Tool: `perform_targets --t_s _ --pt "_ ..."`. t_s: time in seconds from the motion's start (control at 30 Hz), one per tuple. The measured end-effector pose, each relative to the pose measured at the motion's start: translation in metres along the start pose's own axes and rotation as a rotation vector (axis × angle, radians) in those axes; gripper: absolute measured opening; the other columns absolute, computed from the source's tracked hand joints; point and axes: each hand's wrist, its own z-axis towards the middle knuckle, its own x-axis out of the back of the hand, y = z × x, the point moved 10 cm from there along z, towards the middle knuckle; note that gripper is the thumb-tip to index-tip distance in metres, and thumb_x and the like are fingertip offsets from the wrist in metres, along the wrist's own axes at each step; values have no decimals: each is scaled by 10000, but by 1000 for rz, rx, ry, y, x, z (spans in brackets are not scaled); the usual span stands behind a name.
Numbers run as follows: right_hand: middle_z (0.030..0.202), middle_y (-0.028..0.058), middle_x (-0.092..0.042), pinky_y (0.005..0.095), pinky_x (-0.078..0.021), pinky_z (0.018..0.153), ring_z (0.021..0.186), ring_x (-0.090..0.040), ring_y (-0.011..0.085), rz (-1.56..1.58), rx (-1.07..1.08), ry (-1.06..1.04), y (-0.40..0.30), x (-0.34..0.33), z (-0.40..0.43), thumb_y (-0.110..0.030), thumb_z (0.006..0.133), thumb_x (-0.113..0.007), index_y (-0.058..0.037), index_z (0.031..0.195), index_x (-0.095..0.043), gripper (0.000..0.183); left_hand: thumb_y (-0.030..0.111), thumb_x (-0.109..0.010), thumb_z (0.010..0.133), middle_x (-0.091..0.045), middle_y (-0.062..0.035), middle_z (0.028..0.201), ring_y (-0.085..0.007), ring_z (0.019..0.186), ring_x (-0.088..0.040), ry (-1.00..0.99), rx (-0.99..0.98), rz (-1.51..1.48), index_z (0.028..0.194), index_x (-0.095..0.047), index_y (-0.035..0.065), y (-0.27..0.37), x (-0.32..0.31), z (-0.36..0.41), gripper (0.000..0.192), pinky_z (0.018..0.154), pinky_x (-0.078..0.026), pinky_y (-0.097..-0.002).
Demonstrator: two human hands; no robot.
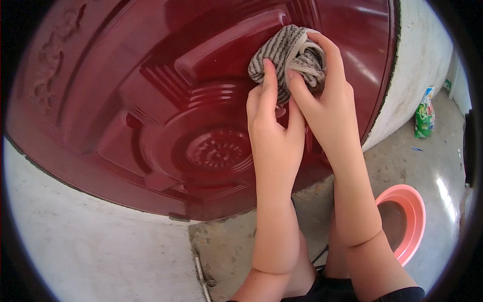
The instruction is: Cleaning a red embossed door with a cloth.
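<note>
A bunched grey striped cloth (277,47) with pale edging is held between both my hands, in front of a glossy dark red door (211,49) with raised moulded panels. My left hand (273,109) grips the cloth's lower left side, its fingers pressed into the fabric. On the right side, my right hand (326,81) curls around the cloth, with the thumb across its folds. Whether the cloth touches the door surface cannot be told. Below the cloth, the door shows a round moulded rosette (219,151).
A pink plastic basin (417,222) of murky water stands on the concrete floor (400,166) at my right. Farther back, a green packet (425,117) leans near the white wall (415,75). A metal bolt rod (202,275) lies along the lower left wall edge.
</note>
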Motion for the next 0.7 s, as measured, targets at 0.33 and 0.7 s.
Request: perform_targets --t_s 0.33,0.7 --pt "1116 249 -666 464 -547 830 1003 -654 447 162 326 -166 -24 -41 -18 -108 826 -735 -114 1410 -480 637 26 -595 962 -630 -170 1256 -212 1048 -651 150 91 -37 1450 -497 31 16 58 -3 498 857 -552 -316" --pt "838 251 -689 473 -573 656 761 -699 409 -243 85 -458 -24 -66 -47 -176 852 -707 -56 1315 -518 515 107 -580 994 -689 -126 891 -147 769 -647 100 496 223 1296 -576 36 -20 85 -20 310 692 -527 -315"
